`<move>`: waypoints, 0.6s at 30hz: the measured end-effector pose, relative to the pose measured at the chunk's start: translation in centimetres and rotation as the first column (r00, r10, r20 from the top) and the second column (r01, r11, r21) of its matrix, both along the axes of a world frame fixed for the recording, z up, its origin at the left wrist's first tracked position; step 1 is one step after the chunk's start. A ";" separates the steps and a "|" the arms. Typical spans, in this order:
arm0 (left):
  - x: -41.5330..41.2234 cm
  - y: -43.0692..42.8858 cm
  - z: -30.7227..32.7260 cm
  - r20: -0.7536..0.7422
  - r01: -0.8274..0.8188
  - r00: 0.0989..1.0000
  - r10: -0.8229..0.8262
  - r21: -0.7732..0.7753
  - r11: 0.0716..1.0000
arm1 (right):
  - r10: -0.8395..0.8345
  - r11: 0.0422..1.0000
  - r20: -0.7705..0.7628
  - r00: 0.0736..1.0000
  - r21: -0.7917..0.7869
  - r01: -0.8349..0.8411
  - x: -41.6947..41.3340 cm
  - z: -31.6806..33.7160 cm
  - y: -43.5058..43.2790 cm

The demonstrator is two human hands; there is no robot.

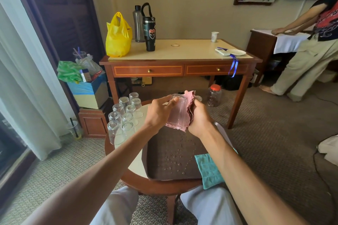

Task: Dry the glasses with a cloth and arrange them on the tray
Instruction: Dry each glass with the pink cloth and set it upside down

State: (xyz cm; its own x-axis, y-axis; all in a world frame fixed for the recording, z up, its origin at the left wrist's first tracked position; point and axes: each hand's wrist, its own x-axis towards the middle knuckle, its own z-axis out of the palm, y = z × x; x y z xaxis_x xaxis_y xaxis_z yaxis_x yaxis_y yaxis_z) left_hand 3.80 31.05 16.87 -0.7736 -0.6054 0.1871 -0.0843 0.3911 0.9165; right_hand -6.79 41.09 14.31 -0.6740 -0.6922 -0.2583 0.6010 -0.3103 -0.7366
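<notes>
Glasses of clear, smooth glass stand upside down in a tight cluster just left of the tray. Patterned, low-pile carpet covers the floor all around the tray. Beyond the tray's far edge stands a reddish wooden desk with a cream top and two brass-knobbed drawers.

Under the tray is a round table with a pale top and a dark wooden rim. The tray itself is dark brown, finely textured and rectangular with cut corners. A folded teal cloth with a nubby weave lies against the tray's near right corner.

Above the tray's far end, the left hand curls its thumb and fingers round one glass, which is tipped onto its side. The right hand grips a bunched pink cloth, waffle-textured with a scalloped hem. The pink cloth is pressed to the glass's side and draped beneath it. Small beads of water dot the tray's middle and near half.
</notes>
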 end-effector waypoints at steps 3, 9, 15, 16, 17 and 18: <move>-0.1 0.0 -0.1 -0.025 -0.013 1.000 0.014 0.039 0.999 | 0.046 0.999 -0.027 0.999 0.003 -0.046 0.3 -0.4 0.1; -0.2 0.0 -0.3 0.012 -0.102 0.995 0.102 0.078 0.992 | 0.151 0.988 -0.057 0.987 -0.004 -0.151 -0.1 -1.0 -0.2; -0.2 0.3 0.8 0.101 0.049 0.990 -0.097 0.397 0.917 | 0.036 0.994 -0.088 0.995 0.110 -0.027 -0.4 -1.6 -0.6; -0.1 0.4 1.0 0.105 0.051 0.989 -0.100 0.397 0.917 | 0.015 0.992 -0.089 0.996 0.124 -0.004 -0.3 -1.6 -0.7; -0.2 0.3 1.0 0.104 0.037 0.991 -0.083 0.386 0.922 | -0.003 0.990 -0.095 0.996 0.138 0.016 -0.1 -1.6 -0.8; -0.1 0.3 1.0 0.104 0.011 0.993 -0.054 0.371 0.929 | -0.016 0.988 -0.096 0.995 0.152 0.031 0.1 -1.5 -1.0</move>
